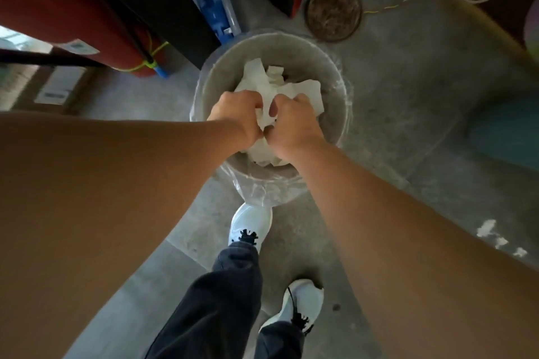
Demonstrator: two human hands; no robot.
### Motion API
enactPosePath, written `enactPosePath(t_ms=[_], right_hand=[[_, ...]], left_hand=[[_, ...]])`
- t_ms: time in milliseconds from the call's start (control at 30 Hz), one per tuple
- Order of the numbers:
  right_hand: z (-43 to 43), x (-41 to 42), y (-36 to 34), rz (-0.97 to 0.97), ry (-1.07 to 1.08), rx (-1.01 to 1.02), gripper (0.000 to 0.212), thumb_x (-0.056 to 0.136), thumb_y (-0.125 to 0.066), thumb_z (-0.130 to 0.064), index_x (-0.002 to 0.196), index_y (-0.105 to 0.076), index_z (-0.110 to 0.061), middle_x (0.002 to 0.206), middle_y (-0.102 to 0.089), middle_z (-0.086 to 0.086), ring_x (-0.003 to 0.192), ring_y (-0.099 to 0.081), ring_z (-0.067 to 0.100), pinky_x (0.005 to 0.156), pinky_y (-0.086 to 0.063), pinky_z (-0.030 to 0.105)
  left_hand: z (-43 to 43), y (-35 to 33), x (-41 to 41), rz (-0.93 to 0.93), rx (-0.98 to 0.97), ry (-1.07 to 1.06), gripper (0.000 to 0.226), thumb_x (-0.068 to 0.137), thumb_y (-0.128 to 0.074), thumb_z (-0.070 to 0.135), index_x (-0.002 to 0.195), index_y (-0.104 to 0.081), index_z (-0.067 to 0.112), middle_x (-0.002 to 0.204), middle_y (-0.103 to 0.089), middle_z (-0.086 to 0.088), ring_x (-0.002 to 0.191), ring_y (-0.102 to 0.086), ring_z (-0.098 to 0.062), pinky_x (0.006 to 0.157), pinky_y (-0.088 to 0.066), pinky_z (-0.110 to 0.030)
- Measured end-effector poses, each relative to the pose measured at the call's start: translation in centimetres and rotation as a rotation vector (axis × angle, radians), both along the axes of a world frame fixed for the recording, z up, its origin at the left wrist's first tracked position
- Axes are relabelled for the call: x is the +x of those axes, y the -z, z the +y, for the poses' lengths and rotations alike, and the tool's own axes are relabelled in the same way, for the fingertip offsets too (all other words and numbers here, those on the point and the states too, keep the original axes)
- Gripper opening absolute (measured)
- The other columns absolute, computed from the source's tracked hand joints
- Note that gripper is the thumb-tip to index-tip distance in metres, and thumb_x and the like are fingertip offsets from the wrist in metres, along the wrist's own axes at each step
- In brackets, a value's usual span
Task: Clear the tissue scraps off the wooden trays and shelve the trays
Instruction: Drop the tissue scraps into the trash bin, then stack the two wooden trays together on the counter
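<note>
Head view: both hands, left hand (237,114) and right hand (291,122), clutch tissue scraps (262,87) inside bin (335,79) rim.

Hands (264,119) side by side over bin (335,114); tissue scraps (271,84) inside; shoes (252,223) before bin.

Person is wearing no sleeves in view: both forearms are showing bare right up to the frame edges. No watch, rings or gloves are showing on the left hand (239,114) or the right hand (291,122). Legs are wearing dark navy/charcoal trousers (221,300), loose cut, fabric bunching at the cuffs. Feet are wearing white sneakers: left sneaker (252,220) and right sneaker (304,303), both smooth-toed, both carrying black laces (248,234) tied in a knot at the tongue.
</note>
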State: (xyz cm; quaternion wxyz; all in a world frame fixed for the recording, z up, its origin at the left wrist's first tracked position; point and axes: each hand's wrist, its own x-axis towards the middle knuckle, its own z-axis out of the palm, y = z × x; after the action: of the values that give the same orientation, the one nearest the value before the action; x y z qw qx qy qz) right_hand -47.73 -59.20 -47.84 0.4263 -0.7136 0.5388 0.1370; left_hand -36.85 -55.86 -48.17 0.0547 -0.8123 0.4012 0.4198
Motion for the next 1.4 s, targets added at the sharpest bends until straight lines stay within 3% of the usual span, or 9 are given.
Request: enactPosePath(t_ms=[133, 233, 333, 600, 800, 967, 1167, 1300, 1400], right_hand=[[-0.8, -1.2, -1.4, 0.034, -0.014, -0.016, 0.030, 0.087, -0.062, -0.006, 0.115, -0.057, -0.015, 0.123, -0.043, 0.009, 0.091, -0.052, 0.026, 0.075, -0.046, 0.035], [-0.9, -2.1, -3.7, 0.069, -0.014, -0.029, 0.029, 0.088, -0.058, -0.006, 0.116, -0.058, -0.015, 0.125, -0.047, 0.009, 0.105, -0.056, 0.030, 0.086, -0.052, 0.040], [-0.8, -3.0, -7.4, 0.067, -0.045, -0.072, 0.028, 0.091, -0.058, -0.015, 0.118, -0.058, -0.011, 0.126, -0.053, 0.013, 0.110, -0.057, 0.033, 0.091, -0.052, 0.045], [2.4, -7.1, -26.7, 0.067, -0.130, -0.211, 0.023, 0.092, -0.050, -0.020, 0.109, -0.055, -0.006, 0.110, -0.060, 0.022, 0.100, -0.058, 0.042, 0.074, -0.044, 0.041], [9.1, -11.7, -42.6, 0.023, -0.149, -0.405, 0.017, 0.093, -0.047, -0.024, 0.103, -0.048, -0.010, 0.107, -0.058, 0.013, 0.092, -0.058, 0.037, 0.065, -0.037, 0.038], [15.1, -14.8, -52.5, 0.012, -0.146, -0.518, 0.018, 0.095, -0.046, -0.027, 0.106, -0.047, -0.013, 0.109, -0.056, 0.011, 0.090, -0.057, 0.034, 0.064, -0.039, 0.039], [20.4, -14.0, -57.4, -0.014, -0.260, -0.503, 0.015, 0.096, -0.042, -0.025, 0.103, -0.046, -0.013, 0.111, -0.057, 0.010, 0.087, -0.055, 0.031, 0.069, -0.043, 0.040], [23.0, -10.0, -59.8, -0.076, -0.370, -0.531, 0.014, 0.096, -0.042, -0.026, 0.101, -0.048, -0.014, 0.109, -0.057, 0.008, 0.087, -0.054, 0.028, 0.069, -0.042, 0.037], [25.0, -6.3, -61.2, -0.109, -0.469, -0.563, 0.012, 0.096, -0.043, -0.028, 0.097, -0.046, -0.017, 0.103, -0.056, 0.006, 0.080, -0.054, 0.025, 0.067, -0.044, 0.038]], left_hand=[[0.1, -1.3, 0.5, 0.077, 0.008, -0.040, 0.066, 0.079, -0.081, 0.011, 0.136, -0.054, 0.029, 0.127, -0.058, -0.008, 0.108, -0.061, -0.028, 0.084, -0.054, -0.035], [0.3, -3.0, 0.5, 0.048, 0.007, -0.063, 0.060, 0.082, -0.072, 0.004, 0.135, -0.053, 0.025, 0.120, -0.058, -0.008, 0.103, -0.061, -0.026, 0.081, -0.054, -0.033], [0.2, -6.6, 0.0, -0.009, 0.009, -0.012, 0.045, 0.085, -0.066, 0.005, 0.127, -0.055, 0.020, 0.097, -0.052, -0.004, 0.091, -0.061, -0.024, 0.081, -0.059, -0.038], [2.5, -27.2, -1.8, -0.148, -0.038, 0.232, 0.033, 0.092, -0.055, 0.026, 0.123, -0.057, 0.018, 0.099, -0.054, -0.008, 0.091, -0.059, -0.032, 0.071, -0.051, -0.040], [10.4, -43.2, -5.9, -0.273, -0.189, 0.218, 0.032, 0.089, -0.048, 0.028, 0.118, -0.056, 0.016, 0.091, -0.053, -0.008, 0.076, -0.048, -0.029, 0.063, -0.039, -0.039], [18.7, -52.4, -9.3, -0.272, -0.323, 0.141, 0.029, 0.092, -0.044, 0.025, 0.116, -0.053, 0.014, 0.107, -0.063, -0.011, 0.092, -0.062, -0.037, 0.066, -0.041, -0.040], [27.6, -58.8, -7.7, -0.378, -0.436, 0.083, 0.022, 0.094, -0.043, 0.026, 0.111, -0.051, 0.014, 0.088, -0.051, -0.004, 0.085, -0.062, -0.035, 0.060, -0.040, -0.040], [32.4, -61.9, -4.0, -0.446, -0.462, -0.033, 0.024, 0.093, -0.044, 0.028, 0.112, -0.052, 0.016, 0.101, -0.062, -0.010, 0.092, -0.064, -0.038, 0.067, -0.047, -0.041], [36.5, -63.0, -0.6, -0.530, -0.496, -0.138, 0.019, 0.095, -0.044, 0.030, 0.107, -0.053, 0.017, 0.097, -0.062, -0.008, 0.086, -0.065, -0.035, 0.064, -0.049, -0.041]])
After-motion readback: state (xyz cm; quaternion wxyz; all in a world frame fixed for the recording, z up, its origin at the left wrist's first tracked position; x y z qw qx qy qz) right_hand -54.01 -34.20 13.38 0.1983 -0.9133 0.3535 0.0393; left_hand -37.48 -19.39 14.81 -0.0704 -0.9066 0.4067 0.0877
